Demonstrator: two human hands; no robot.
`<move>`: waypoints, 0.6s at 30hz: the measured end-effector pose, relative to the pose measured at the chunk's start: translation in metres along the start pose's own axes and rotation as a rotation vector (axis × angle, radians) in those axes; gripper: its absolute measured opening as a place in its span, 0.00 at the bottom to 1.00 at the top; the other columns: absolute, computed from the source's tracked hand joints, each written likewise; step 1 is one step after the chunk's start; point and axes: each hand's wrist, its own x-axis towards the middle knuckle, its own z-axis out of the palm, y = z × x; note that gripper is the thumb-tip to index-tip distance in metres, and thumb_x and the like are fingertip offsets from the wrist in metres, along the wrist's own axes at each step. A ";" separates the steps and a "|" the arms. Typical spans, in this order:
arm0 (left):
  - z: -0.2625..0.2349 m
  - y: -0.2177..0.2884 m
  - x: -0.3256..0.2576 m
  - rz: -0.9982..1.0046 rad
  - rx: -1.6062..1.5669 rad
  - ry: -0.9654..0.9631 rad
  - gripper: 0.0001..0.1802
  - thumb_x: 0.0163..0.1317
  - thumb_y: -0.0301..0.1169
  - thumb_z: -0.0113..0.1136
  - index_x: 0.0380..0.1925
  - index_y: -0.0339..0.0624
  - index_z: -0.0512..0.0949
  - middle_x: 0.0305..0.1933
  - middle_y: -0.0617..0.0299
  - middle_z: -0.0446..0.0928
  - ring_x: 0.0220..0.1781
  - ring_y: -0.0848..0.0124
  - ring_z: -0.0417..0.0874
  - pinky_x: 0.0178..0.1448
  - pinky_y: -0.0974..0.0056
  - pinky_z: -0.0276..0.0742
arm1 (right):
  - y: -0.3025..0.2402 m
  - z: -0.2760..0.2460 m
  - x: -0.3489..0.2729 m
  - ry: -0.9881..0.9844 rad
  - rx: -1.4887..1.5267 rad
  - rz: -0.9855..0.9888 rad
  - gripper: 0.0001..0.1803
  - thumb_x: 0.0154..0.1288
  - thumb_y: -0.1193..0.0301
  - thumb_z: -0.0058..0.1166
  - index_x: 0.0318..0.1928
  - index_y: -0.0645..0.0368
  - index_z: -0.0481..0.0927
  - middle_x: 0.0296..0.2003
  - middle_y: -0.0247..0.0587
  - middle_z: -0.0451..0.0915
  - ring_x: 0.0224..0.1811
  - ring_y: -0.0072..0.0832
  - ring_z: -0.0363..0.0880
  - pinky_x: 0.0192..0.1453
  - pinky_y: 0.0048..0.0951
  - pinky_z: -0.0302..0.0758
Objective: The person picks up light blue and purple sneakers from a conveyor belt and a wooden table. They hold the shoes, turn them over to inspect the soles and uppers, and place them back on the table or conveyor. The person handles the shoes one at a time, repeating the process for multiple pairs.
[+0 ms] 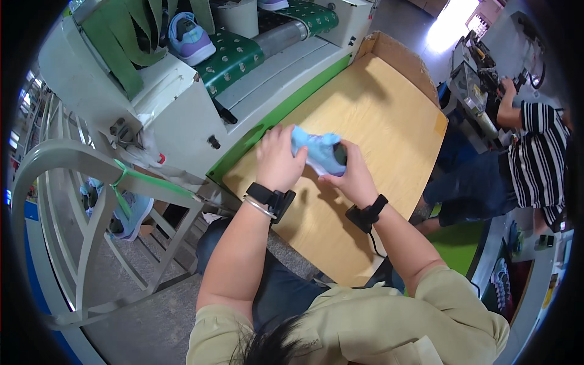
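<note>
A light blue and lilac shoe [321, 153] is held between my two hands above the wooden tabletop [383, 121]. My left hand [281, 157] grips one end, its fingers closed over the shoe's side. At the other end, my right hand [354, 173] is closed around the part beside the dark opening. The shoe is tilted and partly covered by my fingers. Dark bands with small black devices sit on both wrists, and a cable hangs from the right one.
Beyond the table, a green belt [234, 67] carries another blue and lilac shoe [190, 39]. A grey metal rack [152, 182] with shoes stands at my left. A brown board [401, 61] edges the far side. At right, a person in a striped shirt [538, 152] works at a machine.
</note>
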 end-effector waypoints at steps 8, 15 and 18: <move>-0.004 0.000 -0.009 -0.002 -0.154 -0.249 0.25 0.69 0.41 0.58 0.55 0.31 0.78 0.50 0.39 0.83 0.53 0.43 0.83 0.57 0.48 0.78 | -0.008 0.024 -0.019 -0.075 -0.047 -0.007 0.43 0.53 0.65 0.75 0.68 0.61 0.67 0.55 0.56 0.78 0.60 0.52 0.76 0.65 0.44 0.74; 0.002 0.006 -0.015 0.113 -0.097 -0.222 0.24 0.68 0.43 0.61 0.53 0.34 0.78 0.51 0.43 0.81 0.54 0.45 0.81 0.58 0.49 0.77 | 0.001 0.029 -0.019 0.009 0.038 -0.059 0.37 0.54 0.66 0.70 0.63 0.63 0.72 0.49 0.60 0.79 0.52 0.56 0.77 0.59 0.47 0.75; 0.008 0.004 -0.020 0.136 0.075 -0.228 0.30 0.66 0.43 0.64 0.62 0.35 0.74 0.63 0.40 0.76 0.61 0.43 0.78 0.64 0.48 0.75 | -0.001 0.028 -0.021 0.008 -0.005 -0.043 0.37 0.55 0.64 0.70 0.64 0.60 0.71 0.49 0.55 0.79 0.53 0.54 0.76 0.59 0.47 0.75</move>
